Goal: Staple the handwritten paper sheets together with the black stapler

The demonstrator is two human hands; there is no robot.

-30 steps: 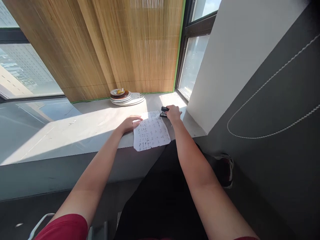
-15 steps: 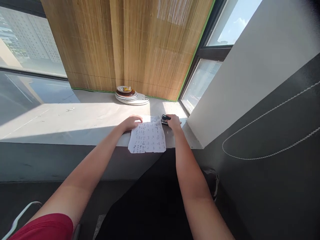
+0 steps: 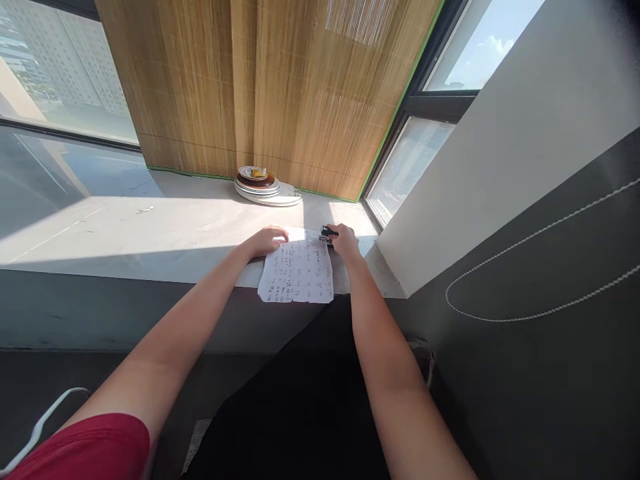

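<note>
A sheet of paper with handwriting (image 3: 299,272) lies on the grey window ledge (image 3: 150,233), its near edge hanging slightly over the front. My left hand (image 3: 267,240) rests flat on the paper's top left corner. My right hand (image 3: 343,241) grips a small black stapler (image 3: 327,232) at the paper's top right corner. The stapler's jaws sit over the paper's edge.
A stack of plates (image 3: 263,187) stands at the back of the ledge against a bamboo blind (image 3: 260,87). A white wall (image 3: 490,127) rises at the right, with a bead cord (image 3: 540,273) hanging on the dark wall below. Window glass (image 3: 55,87) fills the left.
The camera has tilted up and shifted. My right hand with the stapler has moved onto the paper's top right corner. My left hand stays on the paper.
</note>
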